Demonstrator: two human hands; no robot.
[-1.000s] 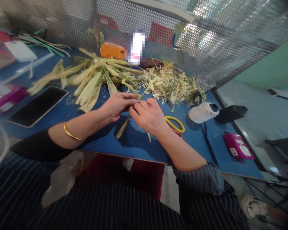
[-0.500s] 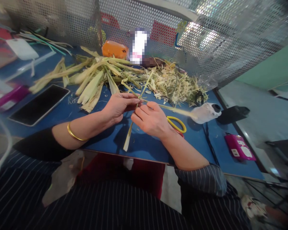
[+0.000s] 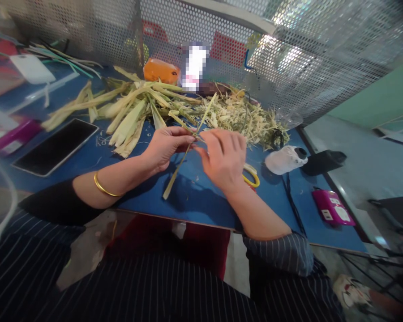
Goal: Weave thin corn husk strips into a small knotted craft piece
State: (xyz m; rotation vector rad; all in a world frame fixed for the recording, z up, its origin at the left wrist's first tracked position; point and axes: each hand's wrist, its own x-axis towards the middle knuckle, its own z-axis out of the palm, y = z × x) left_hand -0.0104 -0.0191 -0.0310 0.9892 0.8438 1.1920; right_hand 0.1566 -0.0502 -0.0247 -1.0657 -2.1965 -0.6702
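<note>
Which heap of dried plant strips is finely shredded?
The right heap, on the table just beyond the right hand: a tangle of short, thin shreds. The left heap is mostly long, broad strips.

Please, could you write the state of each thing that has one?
Strips: crossed, held, one end hanging
Left hand: pinching the strips
Right hand: at the strips, grip unclear
Husks: loosely piled
Shreds: heaped
Phone: flat, dark-screened
Back screen: lit
Scissors: partly covered; open or shut unclear

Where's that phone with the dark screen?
In the head view, the phone lies at left on the blue table, between the purple box and the left hand.
</note>
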